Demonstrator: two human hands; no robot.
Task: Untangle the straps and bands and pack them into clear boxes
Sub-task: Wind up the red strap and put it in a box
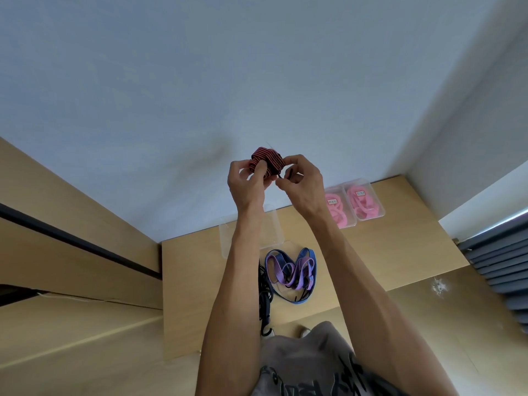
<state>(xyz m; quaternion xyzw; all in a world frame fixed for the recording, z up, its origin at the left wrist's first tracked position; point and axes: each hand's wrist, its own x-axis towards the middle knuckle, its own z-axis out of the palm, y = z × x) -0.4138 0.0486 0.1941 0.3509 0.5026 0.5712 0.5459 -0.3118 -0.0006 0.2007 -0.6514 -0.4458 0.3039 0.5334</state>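
Note:
Both my hands are raised in front of the wall, holding a coiled red-and-black striped band [267, 161]. My left hand [245, 184] grips the coil from the left. My right hand [301, 181] pinches the band's black end at the coil's right side. Below on the wooden table [385, 252] lies a tangle of purple and blue straps [291, 271], with black straps [264, 295] beside it on the left. An open, empty clear box [228, 241] stands behind the tangle, partly hidden by my left forearm.
Two clear boxes [364, 202] holding pink bands stand at the table's back right against the wall. A wooden cabinet [71, 224] flanks the left. Dark slatted blinds [503, 270] hang at the right. The table's front edge is near my torso.

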